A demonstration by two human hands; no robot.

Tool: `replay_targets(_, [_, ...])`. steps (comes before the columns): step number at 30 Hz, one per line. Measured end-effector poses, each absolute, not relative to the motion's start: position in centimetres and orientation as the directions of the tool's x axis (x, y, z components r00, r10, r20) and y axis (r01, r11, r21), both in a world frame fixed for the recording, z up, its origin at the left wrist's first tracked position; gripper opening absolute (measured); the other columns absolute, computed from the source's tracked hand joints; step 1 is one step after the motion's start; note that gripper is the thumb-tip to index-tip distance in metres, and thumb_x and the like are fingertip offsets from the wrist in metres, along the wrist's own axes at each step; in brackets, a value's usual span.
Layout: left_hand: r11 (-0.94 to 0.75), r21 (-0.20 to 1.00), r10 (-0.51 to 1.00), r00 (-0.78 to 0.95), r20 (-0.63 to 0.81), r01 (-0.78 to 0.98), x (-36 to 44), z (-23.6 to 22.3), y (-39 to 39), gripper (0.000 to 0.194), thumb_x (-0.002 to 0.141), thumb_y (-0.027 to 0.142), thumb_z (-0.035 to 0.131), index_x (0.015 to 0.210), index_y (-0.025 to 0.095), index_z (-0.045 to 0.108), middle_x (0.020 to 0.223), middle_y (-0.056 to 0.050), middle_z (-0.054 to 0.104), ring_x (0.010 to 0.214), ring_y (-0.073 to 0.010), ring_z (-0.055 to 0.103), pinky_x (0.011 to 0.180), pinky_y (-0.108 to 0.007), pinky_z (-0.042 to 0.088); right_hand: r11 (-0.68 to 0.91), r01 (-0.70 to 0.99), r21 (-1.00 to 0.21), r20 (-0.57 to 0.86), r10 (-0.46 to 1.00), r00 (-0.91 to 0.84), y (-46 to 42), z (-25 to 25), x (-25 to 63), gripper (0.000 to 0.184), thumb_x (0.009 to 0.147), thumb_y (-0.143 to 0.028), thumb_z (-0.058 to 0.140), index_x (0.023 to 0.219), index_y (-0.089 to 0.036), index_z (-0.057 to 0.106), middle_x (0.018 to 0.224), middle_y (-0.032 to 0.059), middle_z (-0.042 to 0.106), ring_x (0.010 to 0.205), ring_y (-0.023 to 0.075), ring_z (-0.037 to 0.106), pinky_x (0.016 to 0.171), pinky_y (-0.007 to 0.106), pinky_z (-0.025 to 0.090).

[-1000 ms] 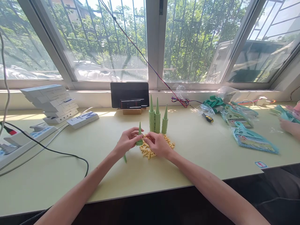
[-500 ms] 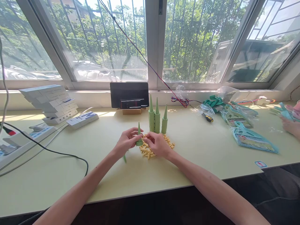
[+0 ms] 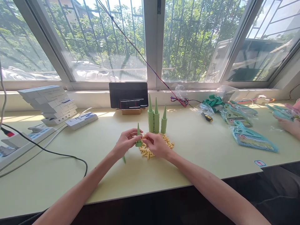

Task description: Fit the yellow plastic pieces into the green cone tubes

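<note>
Between the fingers and thumb of my left hand [image 3: 124,142] stands a pale green pointed cone [image 3: 138,143] with a round collar at its base, tip up. My right hand [image 3: 158,145] is pinched closed right beside the collar; whatever its fingertips hold is hidden. Under the right hand lies a pile of small yellow pegs [image 3: 147,154]. Behind the pile, three taller green spires [image 3: 157,122] with pointed tips and ribbed lower parts stand upright. Another green pointed piece [image 3: 124,159] shows partly below my left hand.
A black tablet [image 3: 127,92] leans at the back. White boxes [image 3: 53,103] are stacked at left, near a power strip [image 3: 39,136] and cables. At right lie a yellow-black screwdriver [image 3: 207,117] and bagged dustpan sets [image 3: 254,139]. Another person's hand [image 3: 287,123] holds a similar set.
My hands and the green cone stay nearly in place, with only a slight view shift. At the right edge, the other person's hand and bagged item have moved a little left.
</note>
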State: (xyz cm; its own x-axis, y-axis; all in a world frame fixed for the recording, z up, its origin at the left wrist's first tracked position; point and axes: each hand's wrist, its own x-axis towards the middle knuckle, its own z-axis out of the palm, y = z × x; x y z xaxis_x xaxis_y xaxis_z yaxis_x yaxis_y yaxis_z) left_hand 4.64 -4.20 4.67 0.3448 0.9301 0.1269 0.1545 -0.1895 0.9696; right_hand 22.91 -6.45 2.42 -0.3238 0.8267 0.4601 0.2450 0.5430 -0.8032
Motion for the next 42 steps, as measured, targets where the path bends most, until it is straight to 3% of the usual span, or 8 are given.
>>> replay_targets(12, [-0.180,0.972,0.929,0.350,0.119,0.148,4.51,4.49,-4.10,0.035,0.080,0.043,0.071,0.104,0.018,0.067,0.074,-0.002,0.064,0.045,-0.0035,0.027,0.043,-0.020,0.017,0.555,0.245,-0.795,0.466,0.817,-0.338,-6.55,2.50,22.90,0.022,0.091,-0.028,0.050,0.071,-0.020,0.045,0.061,-0.0051,0.047,0.055,0.0101,0.037,0.056,0.024,0.030])
replay_targets(23, [-0.200,0.965,0.936,0.323,0.136,0.172,4.74,4.84,-4.38,0.037,0.079,0.045,0.072,0.104,0.019,0.068,0.070,0.000,0.060,0.043,-0.0036,0.027,0.042,-0.021,0.017,0.524,0.252,-0.814,0.443,0.840,-0.314,-6.56,2.53,22.88,0.023,0.093,-0.034,0.049,0.075,-0.020,0.051,0.061,-0.0043,0.048,0.055,0.0105,0.040,0.054,0.024,0.031])
replay_targets(33, [-0.218,0.957,0.933,0.329,0.147,0.189,4.73,4.84,-4.39,0.040,0.080,0.047,0.070,0.108,0.019,0.066,0.077,-0.003,0.063,0.050,-0.0068,0.040,0.042,-0.020,0.021,0.488,0.251,-0.836,0.420,0.864,-0.279,-6.50,2.27,22.89,0.023,0.094,-0.035,0.049,0.077,-0.019,0.052,0.062,-0.0038,0.052,0.055,0.0107,0.043,0.056,0.024,0.034])
replay_targets(42, [-0.208,0.967,0.930,0.337,0.148,0.150,4.79,4.80,-4.45,0.039,0.079,0.048,0.071,0.105,0.019,0.066,0.078,-0.003,0.063,0.050,-0.0063,0.041,0.041,-0.019,0.021,0.469,0.232,-0.852,0.408,0.873,-0.268,-6.48,2.29,22.90,0.024,0.093,-0.036,0.051,0.075,-0.019,0.052,0.061,-0.0039,0.052,0.053,0.0105,0.043,0.054,0.024,0.034])
